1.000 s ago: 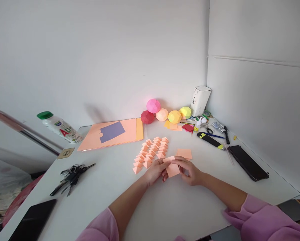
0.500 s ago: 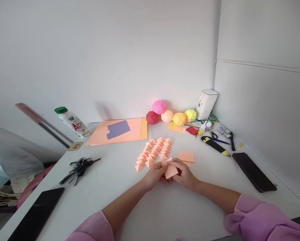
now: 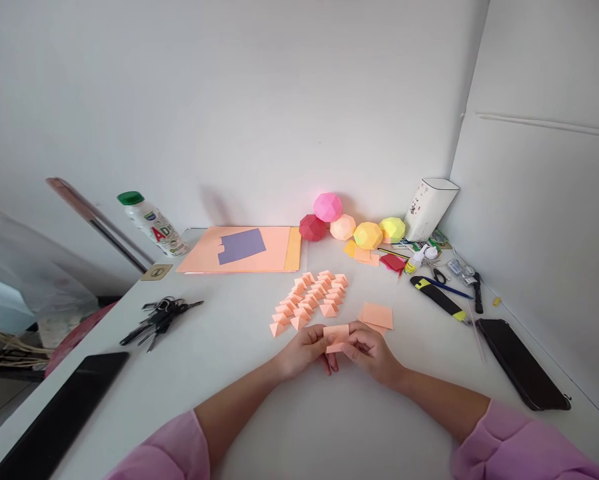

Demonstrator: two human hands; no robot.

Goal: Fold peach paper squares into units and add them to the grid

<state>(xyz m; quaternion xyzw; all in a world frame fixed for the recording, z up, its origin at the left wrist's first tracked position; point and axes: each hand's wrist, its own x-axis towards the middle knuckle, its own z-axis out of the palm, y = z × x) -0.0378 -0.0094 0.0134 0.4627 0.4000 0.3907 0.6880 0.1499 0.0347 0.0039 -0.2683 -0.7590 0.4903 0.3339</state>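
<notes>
Between both hands is a small piece of peach paper (image 3: 336, 334), its lower edge bent up. My left hand (image 3: 304, 350) pinches its left side, and my right hand (image 3: 374, 353) grips the right side with the thumb across the front. Just beyond my hands, folded peach paper pieces (image 3: 309, 300) with pointed tops stand in rows on the white table (image 3: 239, 320). A short stack of peach paper squares (image 3: 378, 315) lies behind my right hand.
Faceted paper balls (image 3: 328, 207) sit by the wall. Left are large peach sheets (image 3: 199, 253), a bottle (image 3: 154, 227), keys (image 3: 162, 320) and a black slab (image 3: 64, 413). Right are a box cutter (image 3: 439, 298), a glue bottle (image 3: 414, 260), scissors (image 3: 438, 276) and a phone-like dark case (image 3: 522, 360).
The peach paper has turned from a tilted, diamond-like position to lying level between my fingers, with its lower edge now bent. The camera view has shifted slightly.
</notes>
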